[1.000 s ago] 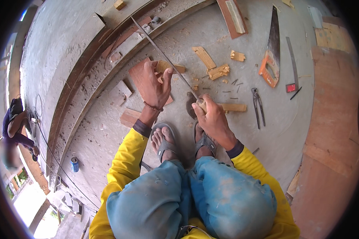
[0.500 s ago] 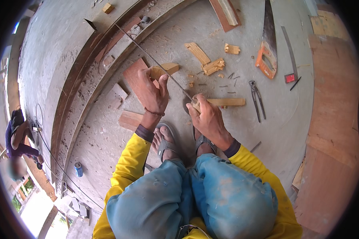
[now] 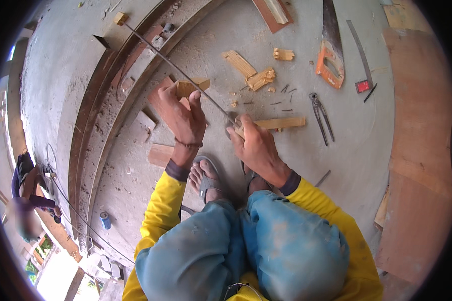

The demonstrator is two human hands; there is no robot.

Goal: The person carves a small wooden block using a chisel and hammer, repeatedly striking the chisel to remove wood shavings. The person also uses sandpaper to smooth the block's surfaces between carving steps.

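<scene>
My left hand [image 3: 188, 118] is closed around a short block of pale wood [image 3: 192, 87], thumb up against its near side. My right hand [image 3: 258, 145] grips the wooden handle of a long thin tool [image 3: 171, 63]; it looks like a handsaw seen edge-on. Its narrow dark line runs from my right fist past my left thumb to the far left. Whether the blade touches the block cannot be told. Just beyond my right hand lies a pale wooden strip [image 3: 281, 123]. A reddish-brown board [image 3: 158, 96] is partly hidden behind my left hand.
Broken wood pieces [image 3: 260, 79] and several nails [image 3: 276, 103] lie ahead. To the right are pincers [image 3: 321, 118], an orange-handled saw [image 3: 330, 65] and a metal strip [image 3: 359, 55]. Curved channels [image 3: 93, 100] cross the left; a blue can [image 3: 105, 220] and another person [image 3: 27, 200] are there.
The view has shifted slightly, so floor items appear farther left. The long tool's far end has swung a little left. Both hands keep their holds.
</scene>
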